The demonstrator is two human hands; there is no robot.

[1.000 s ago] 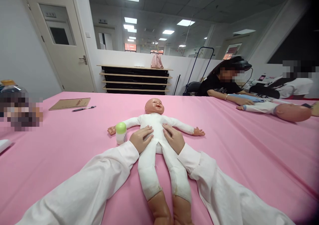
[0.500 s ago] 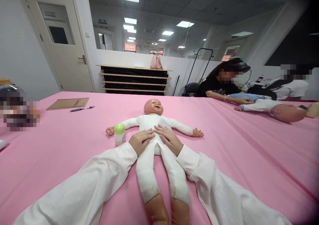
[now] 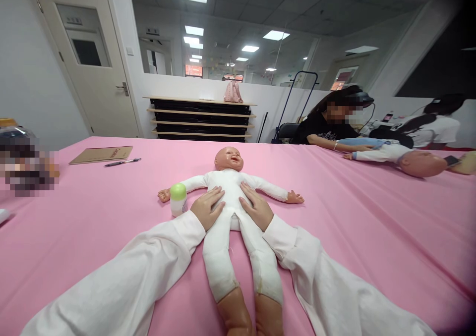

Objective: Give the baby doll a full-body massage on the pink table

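A baby doll [image 3: 232,190] with a white cloth body lies face up, its head toward the far side and its arms spread wide. Flat on the left side of its belly rests my left hand [image 3: 207,209], fingers stretched out. My right hand [image 3: 257,207] lies on the opposite side of the belly, also flat, with the thumb apart from the fingers. Bare white cloth shows between the two hands. Just left of my left hand stands a small white bottle with a green cap [image 3: 178,200], close to the doll's hand.
Pink cloth [image 3: 122,202] covers the table. A brown notebook [image 3: 101,154] and a pen [image 3: 122,162] lie at the far left. Across the table at right, a person in black [image 3: 327,123] handles another doll [image 3: 422,162]. A clear jar [image 3: 17,138] stands at the left edge.
My hands have slid apart, from nearly meeting at the belly's middle out to its two sides. The other doll at right has shifted slightly left.
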